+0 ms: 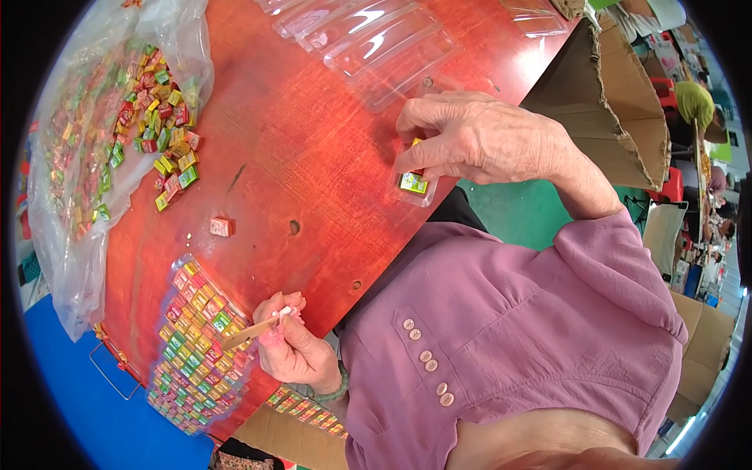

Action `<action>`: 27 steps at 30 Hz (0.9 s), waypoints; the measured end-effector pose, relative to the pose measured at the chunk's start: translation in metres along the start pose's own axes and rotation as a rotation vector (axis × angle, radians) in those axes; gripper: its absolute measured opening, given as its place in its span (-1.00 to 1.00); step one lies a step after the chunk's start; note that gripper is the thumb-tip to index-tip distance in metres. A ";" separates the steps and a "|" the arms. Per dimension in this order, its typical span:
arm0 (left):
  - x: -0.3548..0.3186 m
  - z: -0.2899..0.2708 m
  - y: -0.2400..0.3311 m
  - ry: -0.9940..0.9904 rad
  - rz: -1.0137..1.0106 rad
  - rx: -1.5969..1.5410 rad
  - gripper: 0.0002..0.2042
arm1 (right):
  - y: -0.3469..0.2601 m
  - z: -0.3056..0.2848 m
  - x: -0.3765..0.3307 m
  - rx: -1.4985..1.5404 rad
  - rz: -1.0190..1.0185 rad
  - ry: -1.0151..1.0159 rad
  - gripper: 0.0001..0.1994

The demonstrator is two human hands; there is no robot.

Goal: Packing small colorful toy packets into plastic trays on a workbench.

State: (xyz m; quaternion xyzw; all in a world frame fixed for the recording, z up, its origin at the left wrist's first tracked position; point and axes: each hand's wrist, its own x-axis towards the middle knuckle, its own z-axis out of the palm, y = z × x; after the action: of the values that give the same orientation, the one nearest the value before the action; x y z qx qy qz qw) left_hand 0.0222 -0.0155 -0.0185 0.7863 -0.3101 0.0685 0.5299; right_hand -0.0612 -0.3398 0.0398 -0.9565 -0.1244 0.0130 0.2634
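My left hand [298, 348], lower left, is closed around a flat wooden stick [247, 334]. Crumpled pink material covers some of its fingers, with a small white bit at the stick's end. My right hand [482, 141] bends over a narrow clear plastic tray [427, 199] at the table's near edge. Its fingers close on small boxes there; one green-and-yellow box [413, 182] shows below them, and the others are mostly hidden. Beside my left hand, filled clear trays of small coloured boxes [192, 352] lie in rows.
A clear plastic bag [74, 180] spills loose small boxes [160, 117] onto the red table [274, 141]. One red-and-white box [222, 226] lies apart. Clear moulded trays [384, 43] are at the far side. An open cardboard carton [603, 102] stands to the right.
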 end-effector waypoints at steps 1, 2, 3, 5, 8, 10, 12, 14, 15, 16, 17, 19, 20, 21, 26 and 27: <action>0.000 0.000 0.000 -0.002 -0.008 -0.011 -0.83 | 0.000 0.001 0.000 -0.007 -0.007 0.021 -0.70; 0.000 0.001 0.000 -0.002 -0.012 -0.012 -0.83 | 0.000 0.001 0.000 -0.015 -0.014 0.041 -0.70; 0.001 0.001 -0.001 0.008 -0.008 -0.031 -0.82 | -0.001 0.002 0.000 -0.014 -0.013 0.038 -0.70; 0.000 0.001 -0.001 0.020 -0.005 -0.051 -0.82 | -0.002 0.005 -0.001 -0.042 -0.012 0.078 -0.69; -0.001 0.000 -0.001 0.019 -0.037 -0.053 -0.81 | -0.006 0.008 -0.005 0.017 0.086 0.057 -0.69; 0.000 -0.002 0.000 0.012 -0.028 -0.042 -0.81 | -0.008 0.017 -0.007 -0.005 0.096 0.100 -0.69; 0.001 -0.002 0.001 0.015 -0.030 -0.050 -0.80 | -0.016 0.024 -0.007 -0.025 0.104 0.144 -0.69; 0.000 -0.001 0.001 0.021 -0.030 -0.056 -0.80 | -0.031 0.032 -0.003 -0.002 0.250 0.251 -0.72; 0.000 0.000 0.001 0.038 -0.032 -0.081 -0.79 | -0.036 0.037 -0.001 -0.003 0.246 0.251 -0.72; 0.000 0.001 0.001 0.055 -0.034 -0.107 -0.79 | -0.040 0.041 0.002 0.002 0.275 0.291 -0.73; 0.000 0.000 0.001 0.058 -0.033 -0.105 -0.79 | -0.045 0.044 0.005 0.009 0.304 0.331 -0.73; 0.001 0.000 0.000 0.061 -0.046 -0.150 -0.79 | -0.051 0.041 0.010 0.030 0.328 0.341 -0.79; 0.000 0.000 0.001 0.064 -0.044 -0.152 -0.79 | -0.051 0.037 0.010 0.064 0.333 0.349 -0.82; 0.000 0.000 0.003 0.070 -0.066 -0.164 -0.80 | -0.051 0.033 0.010 0.097 0.337 0.357 -0.85; 0.000 -0.006 0.004 0.018 0.012 -0.116 -0.84 | -0.042 0.007 0.020 0.082 0.292 0.500 -0.92; -0.002 -0.008 0.007 -0.032 -0.035 -0.117 -0.85 | -0.043 0.001 0.026 0.094 0.336 0.506 -0.93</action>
State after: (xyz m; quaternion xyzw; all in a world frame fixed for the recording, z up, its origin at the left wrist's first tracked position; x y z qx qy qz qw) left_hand 0.0185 -0.0099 -0.0099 0.7603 -0.3081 0.0282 0.5712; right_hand -0.0462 -0.2972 0.0614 -0.9233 0.1059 -0.1766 0.3243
